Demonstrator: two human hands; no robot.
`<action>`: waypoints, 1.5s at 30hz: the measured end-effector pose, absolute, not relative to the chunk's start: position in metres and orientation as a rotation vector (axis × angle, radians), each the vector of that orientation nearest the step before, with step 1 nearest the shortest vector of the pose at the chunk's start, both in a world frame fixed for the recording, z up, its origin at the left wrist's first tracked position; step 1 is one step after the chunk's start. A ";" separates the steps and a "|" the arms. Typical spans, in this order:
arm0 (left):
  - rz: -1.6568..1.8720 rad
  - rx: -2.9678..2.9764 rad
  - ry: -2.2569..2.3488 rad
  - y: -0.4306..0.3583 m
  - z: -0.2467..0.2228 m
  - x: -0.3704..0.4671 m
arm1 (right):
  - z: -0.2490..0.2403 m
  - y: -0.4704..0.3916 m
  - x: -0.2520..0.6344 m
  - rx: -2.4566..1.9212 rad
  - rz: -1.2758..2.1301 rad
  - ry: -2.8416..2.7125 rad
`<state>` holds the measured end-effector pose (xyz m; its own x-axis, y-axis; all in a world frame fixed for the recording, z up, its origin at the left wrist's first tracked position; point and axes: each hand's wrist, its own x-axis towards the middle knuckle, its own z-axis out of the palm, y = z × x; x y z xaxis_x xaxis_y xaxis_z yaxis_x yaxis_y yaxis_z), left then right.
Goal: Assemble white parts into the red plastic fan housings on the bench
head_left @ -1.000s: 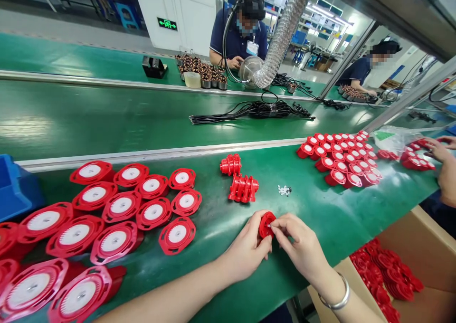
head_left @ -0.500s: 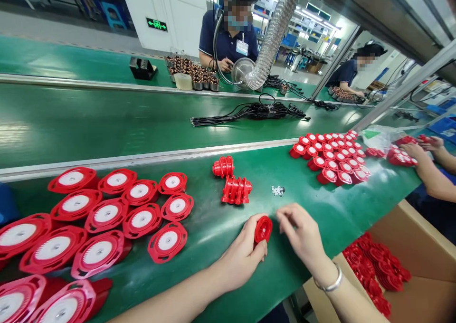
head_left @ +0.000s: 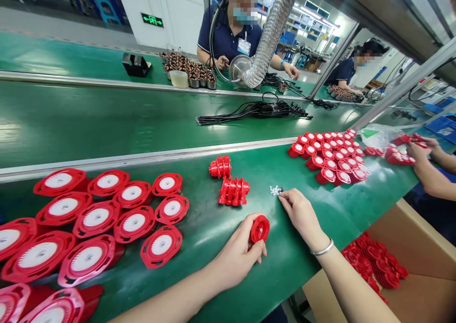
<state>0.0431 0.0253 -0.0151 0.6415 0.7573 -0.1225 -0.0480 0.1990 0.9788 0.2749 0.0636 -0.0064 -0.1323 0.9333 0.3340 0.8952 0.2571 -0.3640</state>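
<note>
My left hand [head_left: 242, 248] is wrapped round a round red plastic part [head_left: 260, 228], its hollow side turned towards me. With thumb and fingertips pinched together, my right hand [head_left: 298, 212] touches the near edge of a small pile of white and dark bits [head_left: 275, 190]. Whatever is between those fingertips is too small to make out. Just beyond my left hand, on the green bench, lie two short stacks of red plastic parts, a nearer stack [head_left: 234, 191] and a farther stack [head_left: 220, 166].
Red housings with white discs [head_left: 163, 244] stand in rows at left; a similar cluster [head_left: 329, 156] is at back right. A cardboard box [head_left: 420, 237] holds red parts. Black cables [head_left: 263, 110] lie beyond the metal rail [head_left: 142, 158]. Co-workers sit opposite and at right.
My right hand has moved forward to the small pile and its fingers have come together there. My left hand keeps holding the red part. The co-worker opposite has stretched out an arm.
</note>
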 end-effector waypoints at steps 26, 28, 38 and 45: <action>0.722 0.951 0.585 0.035 -0.007 0.048 | 0.006 0.005 0.214 -1.204 0.324 -2.058; 0.731 0.962 0.587 0.035 -0.008 0.048 | 0.005 0.001 0.216 -1.189 0.268 -2.129; 0.726 0.925 0.578 0.036 -0.007 0.046 | 0.008 -0.007 0.220 -1.206 0.417 -2.262; 0.682 0.880 0.550 0.036 0.002 0.045 | -0.006 -0.013 0.226 -1.195 0.375 -2.214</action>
<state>0.0454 0.0365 0.0017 0.6626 0.7326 -0.1557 -0.3073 0.4555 0.8355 0.2257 -0.0130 -0.0059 -0.4234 0.8299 0.3632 0.6642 0.5570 -0.4985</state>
